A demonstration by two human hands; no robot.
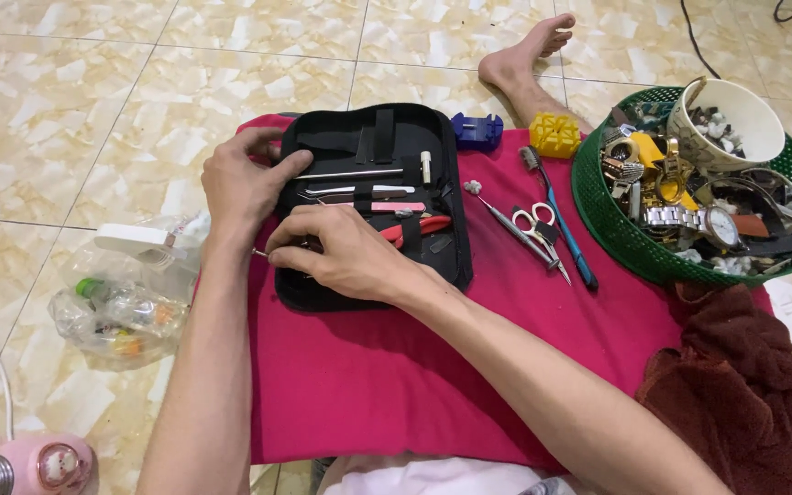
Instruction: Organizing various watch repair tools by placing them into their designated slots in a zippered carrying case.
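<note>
Black tool case (433,137) of tools (359,191); watch-filled green basket (630,243).

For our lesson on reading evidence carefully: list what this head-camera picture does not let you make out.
- Right hand covers the lower tool case; what its fingertips pinch is hidden.
- Left hand hides the case's left edge.
- Basket: the jumbled watch parts are too small to tell apart.
- Pink appliance: cut off by the bottom edge.

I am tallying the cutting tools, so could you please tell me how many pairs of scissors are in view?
1: the small scissors lie on the pink cloth, right of the black tool case, between a thin metal tool and the blue brush. Others may be hidden in the green basket.
</note>
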